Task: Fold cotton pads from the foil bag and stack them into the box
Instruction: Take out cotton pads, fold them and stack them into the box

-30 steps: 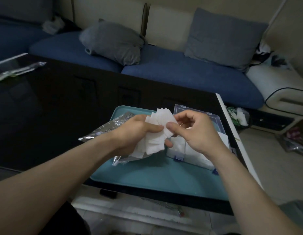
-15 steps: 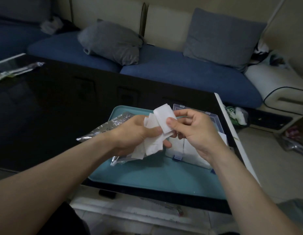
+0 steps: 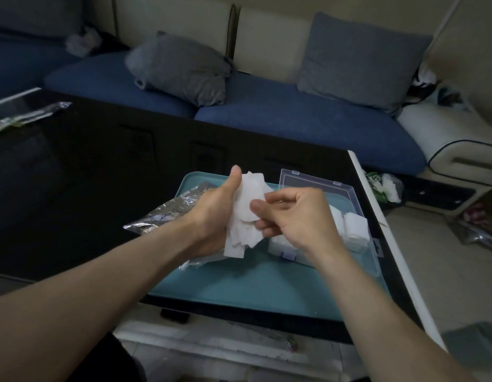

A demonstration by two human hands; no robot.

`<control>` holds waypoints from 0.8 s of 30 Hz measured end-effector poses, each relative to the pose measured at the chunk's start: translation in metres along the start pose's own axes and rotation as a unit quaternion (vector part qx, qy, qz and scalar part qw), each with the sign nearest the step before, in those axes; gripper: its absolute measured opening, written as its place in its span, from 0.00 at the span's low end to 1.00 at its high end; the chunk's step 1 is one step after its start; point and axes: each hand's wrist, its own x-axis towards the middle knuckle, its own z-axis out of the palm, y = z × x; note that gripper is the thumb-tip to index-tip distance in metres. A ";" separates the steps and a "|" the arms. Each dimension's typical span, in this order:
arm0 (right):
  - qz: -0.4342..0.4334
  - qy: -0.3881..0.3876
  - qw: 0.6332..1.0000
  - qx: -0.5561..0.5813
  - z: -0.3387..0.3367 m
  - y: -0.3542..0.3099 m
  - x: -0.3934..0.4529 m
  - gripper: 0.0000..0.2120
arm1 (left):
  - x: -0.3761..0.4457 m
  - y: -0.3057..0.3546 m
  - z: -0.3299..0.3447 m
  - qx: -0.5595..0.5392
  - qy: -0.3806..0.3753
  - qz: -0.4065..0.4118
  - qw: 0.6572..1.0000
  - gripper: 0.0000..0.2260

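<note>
While the dark surface [image 3: 74,188] is lying open leftward, the tray [image 3: 253,285] is sitting near its right edge; the left hand [image 3: 211,216] is gripping pads [image 3: 245,216], the right hand [image 3: 297,216] pinching one above the box [image 3: 349,216], beside the bag [image 3: 167,213].

A glossy black table [image 3: 101,188] with a white right edge carries a flat teal tray [image 3: 253,285] at its near right corner. Far left on the tabletop lies a long clear wrapper [image 3: 27,117], possibly plastic packaging; the dim light hides what it holds.
</note>
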 end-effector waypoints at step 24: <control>0.055 -0.048 0.996 0.045 -0.020 -0.004 0.001 0.14 | 0.001 -0.001 0.004 0.032 0.080 0.037 0.996 0.21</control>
